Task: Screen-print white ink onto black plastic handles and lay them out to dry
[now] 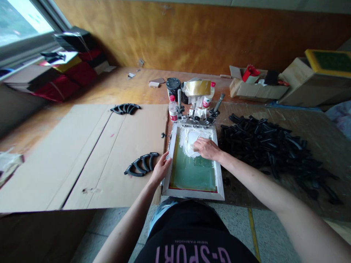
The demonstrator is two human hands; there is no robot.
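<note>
A screen printing frame (pixel 221 182) with a green mesh lies in front of me, its upper part smeared with white ink (pixel 193 138). My left hand (pixel 162 167) grips the left edge of this frame. Over the white ink, my right hand (pixel 207 148) is closed, with a small pale piece showing at its fingertips; I cannot make out what it is. A metal hinge clamp (pixel 196 123) holds the frame's far end. Left of my left hand, several curved black plastic handles (pixel 142 164) lie in a fanned row on the cardboard.
Flat cardboard (pixel 109 146) covers the table at left, with a second row of black handles (pixel 126 108). A large heap of black handles (pixel 263 142) lies at right. Behind the clamp stand a bottle (pixel 172 109), a black tub (pixel 173 87) and a roll of tape (pixel 198 87).
</note>
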